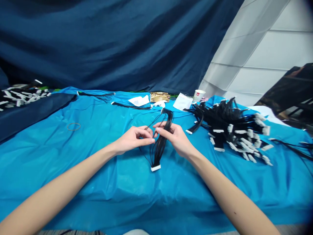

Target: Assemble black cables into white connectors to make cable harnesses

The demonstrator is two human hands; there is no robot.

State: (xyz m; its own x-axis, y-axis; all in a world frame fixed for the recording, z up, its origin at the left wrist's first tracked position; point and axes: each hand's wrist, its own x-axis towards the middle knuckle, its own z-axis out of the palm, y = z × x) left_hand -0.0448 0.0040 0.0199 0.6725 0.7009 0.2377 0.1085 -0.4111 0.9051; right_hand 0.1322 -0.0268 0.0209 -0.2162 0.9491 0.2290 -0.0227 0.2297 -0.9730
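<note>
— What is lying nearest on the bench [102, 195]?

— Its blue plastic cover is showing in front, and both bare forearms are reaching in over it. Just past them, the white connector [156, 168] at the near end of the black wire bundle [160, 143] is hanging just above the cover.

— And the hands?

— The left hand [130, 138] is pinching a thin strand of the bundle between thumb and fingers [146, 141], pressed together. The right hand [177, 137] is gripping the bundle from the other side, its fingers curled around the wires. The two hands are nearly touching, mid-bench.

— Farther out?

— A rubber band [73, 126] is lying well to the left. A big pile of harnesses [232, 130] with white plugs is sitting to the right. Behind that, a paper cup [199, 96], a brown packet [159, 96] and white papers [139, 100] are resting along the far edge, before a dark blue curtain [110, 42].
</note>
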